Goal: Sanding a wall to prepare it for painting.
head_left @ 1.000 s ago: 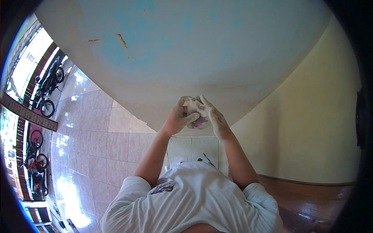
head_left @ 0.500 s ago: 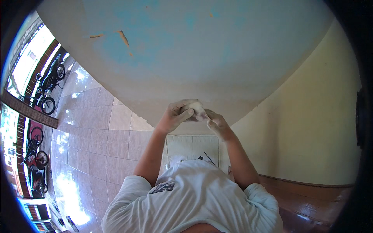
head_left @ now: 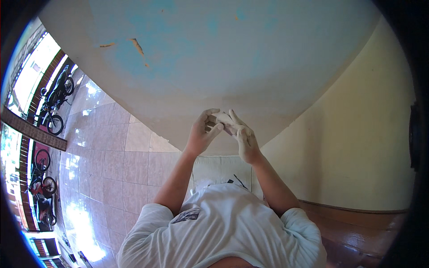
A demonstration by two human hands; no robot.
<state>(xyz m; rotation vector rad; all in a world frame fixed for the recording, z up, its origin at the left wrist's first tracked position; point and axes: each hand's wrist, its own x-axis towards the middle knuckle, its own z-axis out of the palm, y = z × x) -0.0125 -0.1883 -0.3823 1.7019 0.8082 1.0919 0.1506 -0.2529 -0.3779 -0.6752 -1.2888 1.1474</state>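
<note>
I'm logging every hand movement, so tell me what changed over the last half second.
The right hand has moved left, its fingers now extended along the pale piece rather than at its edge. The left hand has spread its fingers; whether it still grips is unclear. The dark motorcycle stayed put.
</note>
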